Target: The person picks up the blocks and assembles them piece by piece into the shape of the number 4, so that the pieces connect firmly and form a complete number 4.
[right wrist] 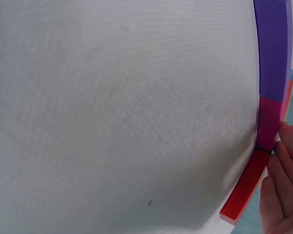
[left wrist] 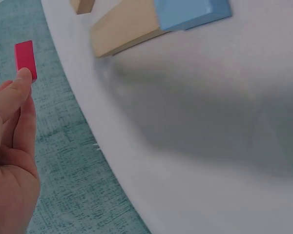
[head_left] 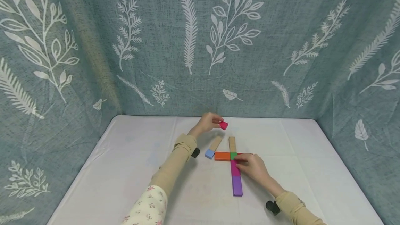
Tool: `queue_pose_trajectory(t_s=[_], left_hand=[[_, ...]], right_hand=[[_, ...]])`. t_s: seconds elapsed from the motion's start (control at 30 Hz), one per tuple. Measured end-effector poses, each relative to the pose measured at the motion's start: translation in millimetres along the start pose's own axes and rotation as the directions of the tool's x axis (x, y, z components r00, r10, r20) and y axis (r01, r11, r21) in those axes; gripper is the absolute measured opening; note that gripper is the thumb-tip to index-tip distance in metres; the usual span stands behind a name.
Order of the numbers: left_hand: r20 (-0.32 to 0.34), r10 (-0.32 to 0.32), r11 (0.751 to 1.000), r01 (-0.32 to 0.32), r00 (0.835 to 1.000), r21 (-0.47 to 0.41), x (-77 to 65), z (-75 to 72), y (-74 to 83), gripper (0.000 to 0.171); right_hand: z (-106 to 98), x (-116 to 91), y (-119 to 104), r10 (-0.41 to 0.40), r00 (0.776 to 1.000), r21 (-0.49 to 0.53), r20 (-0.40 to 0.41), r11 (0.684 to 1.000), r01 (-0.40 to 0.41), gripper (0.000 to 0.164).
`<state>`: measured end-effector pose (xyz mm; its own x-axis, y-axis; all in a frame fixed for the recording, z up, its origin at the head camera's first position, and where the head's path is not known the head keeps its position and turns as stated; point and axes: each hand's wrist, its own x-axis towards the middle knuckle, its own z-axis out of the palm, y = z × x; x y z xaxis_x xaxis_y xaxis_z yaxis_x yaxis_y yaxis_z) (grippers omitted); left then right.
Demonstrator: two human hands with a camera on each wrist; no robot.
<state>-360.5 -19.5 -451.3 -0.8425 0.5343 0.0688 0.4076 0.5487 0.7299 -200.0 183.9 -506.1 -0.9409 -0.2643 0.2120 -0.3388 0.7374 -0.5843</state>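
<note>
Raised near the table's back edge, my left hand (head_left: pixel 207 122) pinches a small pinkish-red block (left wrist: pixel 25 58) between thumb and fingertips. Below it lies a plain wooden block (head_left: pixel 216 142) with a light blue block (head_left: pixel 209 153) at its near end. My right hand (head_left: pixel 254 167) rests at a cross of flat blocks, its fingertips touching near the green block (head_left: pixel 233 155) and the magenta block (head_left: pixel 235 168). An orange block (head_left: pixel 222 156) extends left, a red block (right wrist: pixel 245 187) right, plain wood (head_left: pixel 232 144) away from me, and a purple block (head_left: pixel 237 186) toward me.
A white cloth (head_left: pixel 125 169) covers the table. Patterned blue-green curtains (head_left: pixel 200 93) hang behind it and along both sides. Black wrist devices (head_left: pixel 273 207) sit by both forearms.
</note>
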Motion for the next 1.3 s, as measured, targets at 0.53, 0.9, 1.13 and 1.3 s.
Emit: queue_pose_trajectory(t_s=[0.53, 0.9, 1.13, 1.3], left_hand=[[0.020, -0.054, 0.998, 0.053, 0.998, 0.033, -3.3, 22.8, -15.9, 0.025], [0.010, -0.094, 0.995, 0.093, 0.996, 0.027, -8.9, 26.2, -14.6, 0.025], [0.009, -0.104, 0.994, 0.103, 0.995, 0.045, -9.9, 27.3, -13.6, 0.025], [0.007, -0.093, 0.994, 0.092, 0.996, 0.062, -8.8, 28.5, -14.4, 0.025]], right_hand=[[-1, 1, 3, -0.004, 1.000, -0.005, -0.004, 1.000, 0.003, 0.025], [-1, 2, 4, -0.001, 1.000, -0.001, -0.009, 1.000, 0.001, 0.025], [0, 3, 5, 0.014, 1.000, -0.002, 0.001, 1.000, -0.014, 0.025], [-1, 3, 5, 0.024, 1.000, -0.006, 0.006, 1.000, -0.024, 0.025]])
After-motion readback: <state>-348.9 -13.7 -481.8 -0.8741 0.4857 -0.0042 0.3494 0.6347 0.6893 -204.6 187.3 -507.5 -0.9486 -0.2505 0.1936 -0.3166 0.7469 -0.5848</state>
